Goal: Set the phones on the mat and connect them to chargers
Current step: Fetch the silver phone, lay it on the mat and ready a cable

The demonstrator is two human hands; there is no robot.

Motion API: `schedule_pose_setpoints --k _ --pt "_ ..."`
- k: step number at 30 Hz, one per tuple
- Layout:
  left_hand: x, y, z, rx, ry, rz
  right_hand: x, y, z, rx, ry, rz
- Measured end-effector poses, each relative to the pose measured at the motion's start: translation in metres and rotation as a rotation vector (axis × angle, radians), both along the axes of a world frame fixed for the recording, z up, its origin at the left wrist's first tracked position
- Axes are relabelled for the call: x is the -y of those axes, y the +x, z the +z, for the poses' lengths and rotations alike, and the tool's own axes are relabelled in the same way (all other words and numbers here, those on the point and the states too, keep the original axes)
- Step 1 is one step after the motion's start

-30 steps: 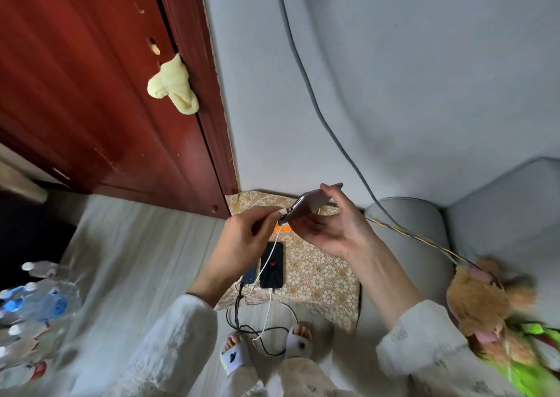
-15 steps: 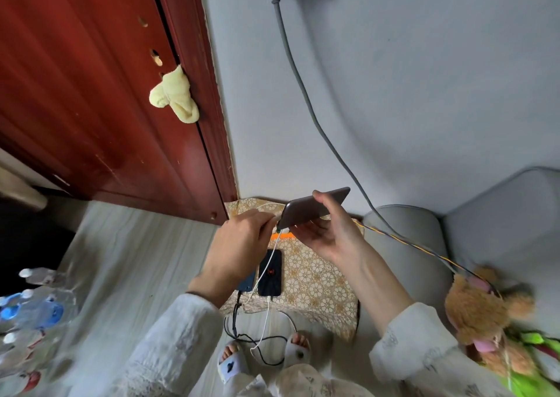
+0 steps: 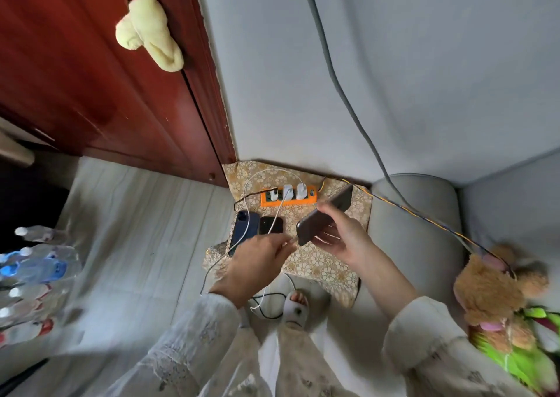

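Note:
My right hand [image 3: 342, 239] grips a grey phone [image 3: 325, 213], tilted above a floral beige mat [image 3: 321, 263] on the floor. My left hand [image 3: 257, 260] pinches the plug end of a white charging cable [image 3: 274, 224] at the phone's lower end. Two dark phones lie side by side on the mat: a blue one [image 3: 244, 228] and a black one [image 3: 270, 225], with white cables across them. An orange power strip [image 3: 288, 199] at the mat's far edge carries three white chargers.
A red wooden door [image 3: 106, 78] with a yellow cloth [image 3: 148, 30] stands left. A grey sofa arm [image 3: 415, 224] is right of the mat, with a plush toy [image 3: 497, 290]. Water bottles [image 3: 36, 269] lie at left. Cables trail by my slippered foot [image 3: 295, 307].
The view has tilted down and both hands have dropped lower over the mat. The power strip now shows. My left hand still holds the cable end at the phone.

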State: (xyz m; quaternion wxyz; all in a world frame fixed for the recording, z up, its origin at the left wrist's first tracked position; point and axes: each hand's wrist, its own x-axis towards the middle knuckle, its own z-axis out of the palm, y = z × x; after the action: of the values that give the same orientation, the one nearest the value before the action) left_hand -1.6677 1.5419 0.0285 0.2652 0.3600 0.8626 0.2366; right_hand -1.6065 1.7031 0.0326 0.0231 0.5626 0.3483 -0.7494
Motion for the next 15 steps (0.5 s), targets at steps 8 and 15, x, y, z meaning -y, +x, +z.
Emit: schedule_pose_setpoints --k 8,15 --pt "0.036 0.002 -0.139 0.190 -0.254 0.004 -0.018 0.012 -0.152 0.502 0.387 0.531" --pt "0.046 -0.031 -0.257 0.069 -0.572 -0.163 -0.008 -0.001 -0.280 0.639 0.653 0.838"
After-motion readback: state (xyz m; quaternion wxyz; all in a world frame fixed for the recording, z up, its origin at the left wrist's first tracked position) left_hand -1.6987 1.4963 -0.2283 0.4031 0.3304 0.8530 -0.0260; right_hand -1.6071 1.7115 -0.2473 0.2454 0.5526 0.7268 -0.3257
